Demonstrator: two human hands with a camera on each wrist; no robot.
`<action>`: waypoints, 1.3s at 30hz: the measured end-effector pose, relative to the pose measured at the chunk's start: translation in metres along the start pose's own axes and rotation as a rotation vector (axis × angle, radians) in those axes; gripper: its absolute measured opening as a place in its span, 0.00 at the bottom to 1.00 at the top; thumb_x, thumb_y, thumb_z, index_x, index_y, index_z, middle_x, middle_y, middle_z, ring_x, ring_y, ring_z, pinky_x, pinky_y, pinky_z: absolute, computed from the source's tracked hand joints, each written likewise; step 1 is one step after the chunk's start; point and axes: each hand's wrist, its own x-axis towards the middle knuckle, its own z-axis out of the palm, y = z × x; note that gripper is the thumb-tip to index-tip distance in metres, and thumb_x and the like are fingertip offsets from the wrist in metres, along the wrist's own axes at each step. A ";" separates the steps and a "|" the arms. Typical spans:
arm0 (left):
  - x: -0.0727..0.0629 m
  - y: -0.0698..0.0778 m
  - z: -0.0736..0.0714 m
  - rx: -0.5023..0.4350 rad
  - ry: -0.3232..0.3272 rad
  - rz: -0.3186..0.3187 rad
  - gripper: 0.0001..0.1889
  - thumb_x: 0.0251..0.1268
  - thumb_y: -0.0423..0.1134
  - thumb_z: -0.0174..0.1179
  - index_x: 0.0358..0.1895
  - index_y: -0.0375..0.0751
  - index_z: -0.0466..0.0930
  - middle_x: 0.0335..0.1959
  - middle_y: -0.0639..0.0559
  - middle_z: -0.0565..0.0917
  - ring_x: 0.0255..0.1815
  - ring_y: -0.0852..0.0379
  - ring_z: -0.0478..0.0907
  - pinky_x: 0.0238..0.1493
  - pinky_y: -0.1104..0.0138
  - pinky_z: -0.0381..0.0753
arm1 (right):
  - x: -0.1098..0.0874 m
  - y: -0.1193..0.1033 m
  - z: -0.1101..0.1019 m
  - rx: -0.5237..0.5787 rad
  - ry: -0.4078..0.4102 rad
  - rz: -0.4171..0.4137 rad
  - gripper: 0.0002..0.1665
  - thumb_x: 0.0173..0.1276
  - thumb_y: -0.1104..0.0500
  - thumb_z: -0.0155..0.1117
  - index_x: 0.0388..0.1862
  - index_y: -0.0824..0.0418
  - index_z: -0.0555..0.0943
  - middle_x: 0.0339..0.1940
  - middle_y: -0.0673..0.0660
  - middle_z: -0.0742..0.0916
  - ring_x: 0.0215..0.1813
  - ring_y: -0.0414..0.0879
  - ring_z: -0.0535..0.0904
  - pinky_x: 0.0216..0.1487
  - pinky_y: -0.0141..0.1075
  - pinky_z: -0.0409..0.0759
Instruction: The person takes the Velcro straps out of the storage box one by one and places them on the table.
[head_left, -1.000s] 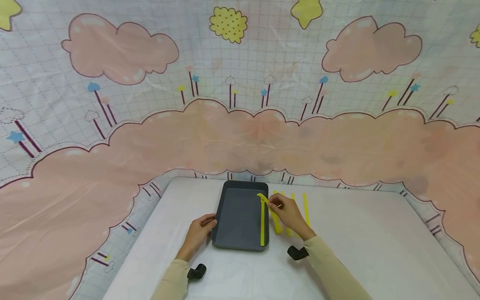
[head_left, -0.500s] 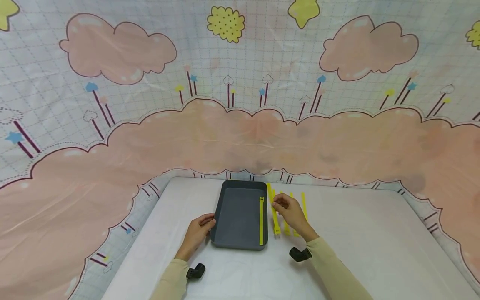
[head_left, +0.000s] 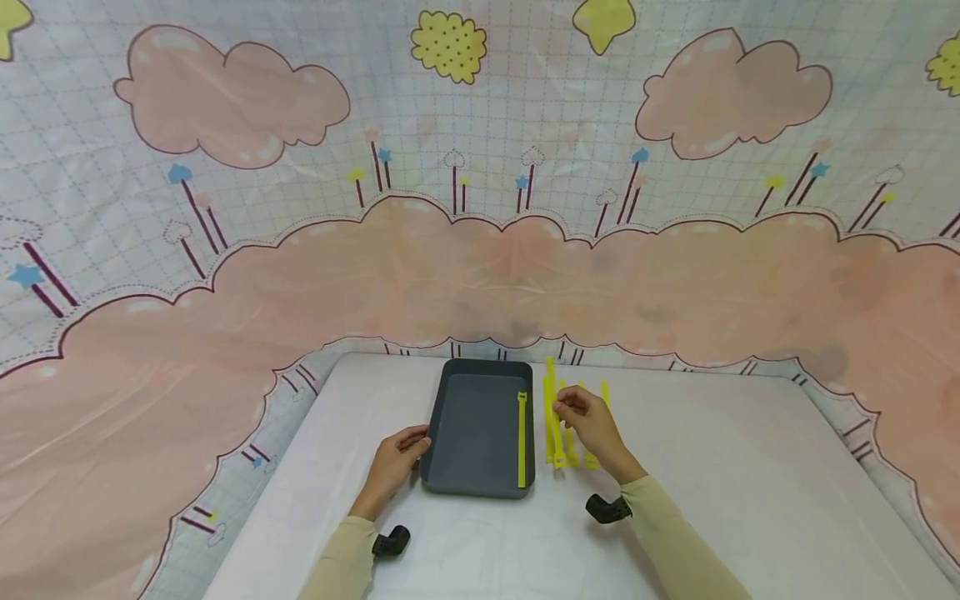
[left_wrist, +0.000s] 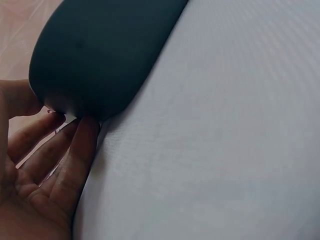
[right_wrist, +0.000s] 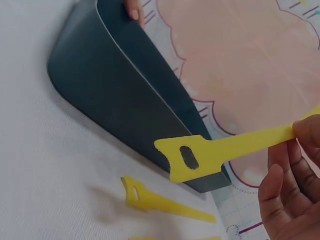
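My right hand (head_left: 592,429) pinches a yellow hook-and-loop cable tie (right_wrist: 250,144) between thumb and fingers, just right of the dark grey tray (head_left: 472,437). In the right wrist view its wide slotted head points away from the hand, above the table. A second yellow cable tie (head_left: 522,442) lies lengthwise inside the tray along its right side, slotted end toward the back. My left hand (head_left: 390,467) holds the tray's left edge; in the left wrist view several fingertips touch the outer wall (left_wrist: 95,60) near its corner.
Several more yellow cable ties lie roughly parallel on the white table (head_left: 697,467) right of the tray, partly hidden by the right hand; one (right_wrist: 155,200) shows beneath the held one. A patterned cloth (head_left: 480,283) hangs behind the table.
The right hand has moved right with its cable tie, whose far end earlier reached over the tray's right rim and now stands beside it. The left hand stays at the tray.
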 end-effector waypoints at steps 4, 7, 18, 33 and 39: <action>0.000 -0.002 -0.001 0.015 0.009 0.000 0.18 0.68 0.37 0.62 0.58 0.36 0.80 0.53 0.37 0.85 0.43 0.56 0.83 0.34 0.70 0.80 | -0.004 -0.006 -0.005 0.008 0.012 -0.008 0.10 0.71 0.65 0.61 0.47 0.71 0.78 0.35 0.59 0.83 0.35 0.47 0.78 0.36 0.33 0.79; 0.001 -0.003 -0.002 0.021 0.011 0.002 0.18 0.68 0.37 0.62 0.58 0.37 0.80 0.53 0.38 0.85 0.42 0.59 0.82 0.34 0.70 0.79 | -0.004 0.001 -0.010 0.008 0.027 0.001 0.11 0.71 0.64 0.61 0.47 0.70 0.78 0.36 0.60 0.84 0.35 0.46 0.78 0.37 0.33 0.80; 0.002 -0.002 0.000 0.004 -0.006 0.014 0.18 0.68 0.38 0.62 0.58 0.36 0.80 0.53 0.37 0.85 0.41 0.60 0.82 0.35 0.70 0.80 | -0.008 0.022 -0.036 -0.030 0.096 0.055 0.11 0.72 0.60 0.61 0.47 0.67 0.78 0.35 0.54 0.84 0.36 0.41 0.78 0.39 0.35 0.80; 0.004 -0.001 0.000 0.015 -0.011 0.014 0.19 0.68 0.37 0.61 0.59 0.34 0.79 0.54 0.35 0.84 0.42 0.58 0.82 0.34 0.71 0.78 | -0.017 0.031 -0.048 0.002 0.131 0.123 0.12 0.73 0.63 0.58 0.50 0.69 0.77 0.35 0.51 0.83 0.36 0.40 0.78 0.41 0.32 0.80; 0.004 -0.004 0.001 0.028 0.002 0.017 0.19 0.69 0.34 0.59 0.60 0.29 0.77 0.54 0.31 0.83 0.41 0.54 0.82 0.32 0.70 0.79 | -0.020 0.035 -0.055 -0.007 0.134 0.119 0.12 0.73 0.62 0.59 0.49 0.70 0.77 0.33 0.49 0.83 0.36 0.38 0.78 0.40 0.31 0.79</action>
